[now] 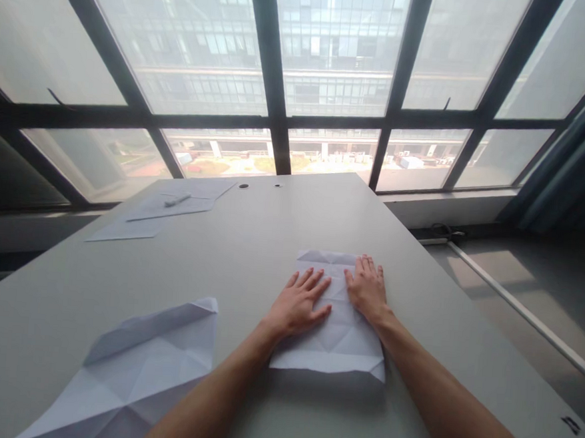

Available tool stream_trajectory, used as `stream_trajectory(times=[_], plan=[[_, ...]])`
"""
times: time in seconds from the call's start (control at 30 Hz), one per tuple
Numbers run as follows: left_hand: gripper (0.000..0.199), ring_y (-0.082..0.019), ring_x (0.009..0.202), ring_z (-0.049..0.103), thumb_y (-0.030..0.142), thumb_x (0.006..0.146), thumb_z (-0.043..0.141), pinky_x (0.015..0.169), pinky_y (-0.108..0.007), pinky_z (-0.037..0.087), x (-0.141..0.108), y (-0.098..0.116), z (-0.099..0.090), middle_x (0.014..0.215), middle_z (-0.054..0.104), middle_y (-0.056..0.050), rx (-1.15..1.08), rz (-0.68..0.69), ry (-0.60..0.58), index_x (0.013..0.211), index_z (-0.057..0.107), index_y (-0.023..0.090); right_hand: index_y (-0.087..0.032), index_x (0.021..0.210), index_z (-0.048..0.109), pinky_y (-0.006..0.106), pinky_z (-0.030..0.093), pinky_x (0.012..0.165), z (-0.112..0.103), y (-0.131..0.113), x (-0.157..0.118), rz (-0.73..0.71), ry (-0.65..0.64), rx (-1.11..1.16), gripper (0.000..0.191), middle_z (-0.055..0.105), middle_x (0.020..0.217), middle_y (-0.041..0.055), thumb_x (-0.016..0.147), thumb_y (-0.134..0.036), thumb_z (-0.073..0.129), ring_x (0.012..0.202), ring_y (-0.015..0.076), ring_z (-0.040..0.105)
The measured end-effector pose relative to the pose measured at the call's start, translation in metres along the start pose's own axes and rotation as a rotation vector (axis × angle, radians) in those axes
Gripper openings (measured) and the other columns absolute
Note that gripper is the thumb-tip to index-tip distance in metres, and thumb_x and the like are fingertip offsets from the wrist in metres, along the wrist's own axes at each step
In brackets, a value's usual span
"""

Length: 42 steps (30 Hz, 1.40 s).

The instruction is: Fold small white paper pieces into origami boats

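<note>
Even pressure is best applied outward from the middle of the creased white paper sheet (337, 329), which lies on the near part of the table (271, 231); its raised near edge should be eased down without new creases being made. The left hand (300, 305) is laid on its left side, fingers fanned; the right hand (368, 288) is rested along its right edge, fingers extended. Nothing appears gripped by either.

The paper (334, 345) is white — the table (251, 243) pale grey
</note>
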State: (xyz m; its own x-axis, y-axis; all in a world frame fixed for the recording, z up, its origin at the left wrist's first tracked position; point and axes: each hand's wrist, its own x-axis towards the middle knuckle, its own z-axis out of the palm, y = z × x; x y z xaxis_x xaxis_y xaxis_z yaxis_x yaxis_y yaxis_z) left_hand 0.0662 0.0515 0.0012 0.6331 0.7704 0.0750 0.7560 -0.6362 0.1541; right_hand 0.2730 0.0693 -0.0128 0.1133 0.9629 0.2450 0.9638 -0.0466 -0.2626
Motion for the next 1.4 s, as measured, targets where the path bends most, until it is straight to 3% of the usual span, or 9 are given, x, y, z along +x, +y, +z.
stream_trajectory(times=[0.13,0.2,0.27,0.67,0.77,0.93,1.13,1.3,1.4], plan=[[0.066,-0.027,0.150,0.014,0.060,0.096,0.036,0.121,-0.048,0.010,0.001,0.001,-0.001,0.162,0.021,-0.003,0.003,0.002,-0.005,0.154,0.026,0.030,-0.005,0.150,0.035,0.045,0.009,0.121,-0.001,-0.020,-0.018,-0.198,0.121,0.053,0.055,0.027,0.159,0.0153,0.098,-0.024,0.032,0.149,0.0246,0.015],[0.064,-0.026,0.150,0.015,0.057,0.097,0.035,0.120,-0.050,0.009,0.002,0.001,-0.001,0.162,0.023,-0.004,0.008,-0.012,-0.009,0.155,0.026,0.029,-0.008,0.149,0.038,0.042,0.014,0.120,0.001,-0.029,-0.027,-0.355,0.003,0.110,0.054,0.032,0.157,0.0141,0.098,-0.022,0.031,0.148,0.0234,0.022],[0.063,-0.026,0.150,0.015,0.054,0.098,0.035,0.120,-0.052,0.009,0.002,0.001,-0.001,0.162,0.023,-0.004,0.013,-0.026,-0.012,0.155,0.024,0.029,-0.009,0.148,0.040,0.041,0.019,0.119,0.004,-0.034,-0.033,-0.396,-0.090,0.152,0.053,0.037,0.155,0.0136,0.097,-0.021,0.031,0.145,0.0232,0.029],[0.066,-0.027,0.149,0.018,0.059,0.096,0.038,0.120,-0.054,0.010,0.002,0.002,0.005,0.161,0.024,-0.004,0.037,-0.051,0.041,0.155,0.023,0.032,-0.008,0.141,0.049,0.043,0.021,0.119,0.003,-0.028,-0.024,-0.292,-0.088,0.196,0.051,0.041,0.152,0.0168,0.092,-0.016,0.039,0.144,0.0254,0.031],[0.066,-0.028,0.149,0.019,0.059,0.097,0.037,0.119,-0.054,0.011,0.002,0.002,0.006,0.161,0.025,-0.005,0.051,-0.082,0.059,0.155,0.024,0.031,-0.010,0.139,0.052,0.043,0.024,0.119,0.003,-0.028,-0.021,-0.341,-0.081,0.274,0.049,0.043,0.151,0.0158,0.092,-0.015,0.041,0.143,0.0248,0.033],[0.061,-0.029,0.149,0.019,0.056,0.097,0.036,0.118,-0.059,0.014,0.001,-0.003,0.005,0.161,0.025,-0.006,0.081,-0.173,0.068,0.152,0.032,0.029,-0.018,0.134,0.057,0.032,0.035,0.114,0.000,-0.035,-0.016,-0.494,0.031,0.519,0.048,0.047,0.149,0.0079,0.091,-0.010,0.038,0.136,0.0169,0.043],[0.060,-0.029,0.149,0.020,0.053,0.099,0.033,0.117,-0.061,0.014,-0.001,-0.007,0.004,0.161,0.024,-0.008,0.096,-0.237,0.065,0.153,0.030,0.028,-0.015,0.139,0.053,0.040,0.030,0.117,0.006,-0.041,-0.020,-0.484,-0.077,0.361,0.050,0.051,0.145,0.0128,0.091,-0.014,0.042,0.137,0.0224,0.043],[0.062,-0.029,0.149,0.019,0.057,0.098,0.034,0.117,-0.061,0.013,-0.001,-0.007,0.007,0.162,0.023,-0.008,0.089,-0.233,0.077,0.153,0.031,0.028,-0.015,0.133,0.058,0.034,0.032,0.115,0.006,-0.033,-0.018,-0.420,-0.071,0.314,0.047,0.054,0.143,0.0129,0.088,-0.011,0.047,0.135,0.0221,0.046],[0.054,-0.029,0.148,0.023,0.049,0.100,0.035,0.117,-0.063,0.012,0.000,-0.007,0.007,0.159,0.030,-0.007,0.095,-0.274,0.130,0.150,0.037,0.027,-0.014,0.128,0.062,0.032,0.033,0.114,0.006,-0.029,-0.015,-0.427,-0.065,0.332,0.042,0.055,0.142,0.0127,0.089,-0.012,0.046,0.133,0.0202,0.048]])
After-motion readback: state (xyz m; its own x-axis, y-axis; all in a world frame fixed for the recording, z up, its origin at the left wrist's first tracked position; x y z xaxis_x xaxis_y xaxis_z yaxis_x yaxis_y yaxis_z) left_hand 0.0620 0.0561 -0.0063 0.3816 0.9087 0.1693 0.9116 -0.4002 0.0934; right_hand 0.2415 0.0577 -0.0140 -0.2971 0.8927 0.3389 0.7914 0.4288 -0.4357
